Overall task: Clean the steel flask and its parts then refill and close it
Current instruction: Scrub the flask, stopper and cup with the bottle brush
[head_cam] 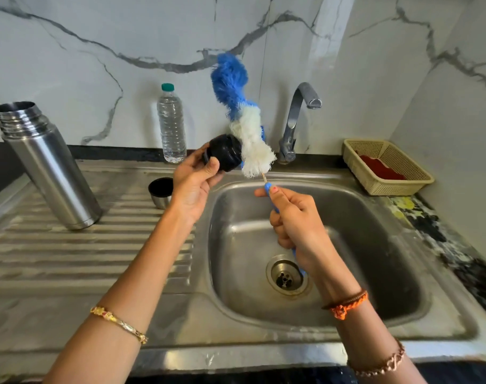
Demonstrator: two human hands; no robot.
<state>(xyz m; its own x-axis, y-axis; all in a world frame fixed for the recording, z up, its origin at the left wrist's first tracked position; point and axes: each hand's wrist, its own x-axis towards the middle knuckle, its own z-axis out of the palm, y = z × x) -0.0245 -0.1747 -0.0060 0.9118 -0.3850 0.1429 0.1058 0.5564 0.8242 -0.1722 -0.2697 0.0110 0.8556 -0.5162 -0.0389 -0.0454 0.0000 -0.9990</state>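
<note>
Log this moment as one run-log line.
left hand: holds black stopper | right hand: grips bottle brush | flask: open, on drainboard

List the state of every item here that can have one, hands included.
Tall steel flask: uncapped, upright on the drainboard.
Small steel cup: upright beside the flask, mouth up.
Black round stopper: held in the left hand, bristles against it.
Blue-and-white bottle brush: gripped by the right hand.
Clear plastic water bottle: capped, nearly full.
Curved steel tap: no water running.
Steel sink: drain open.
</note>
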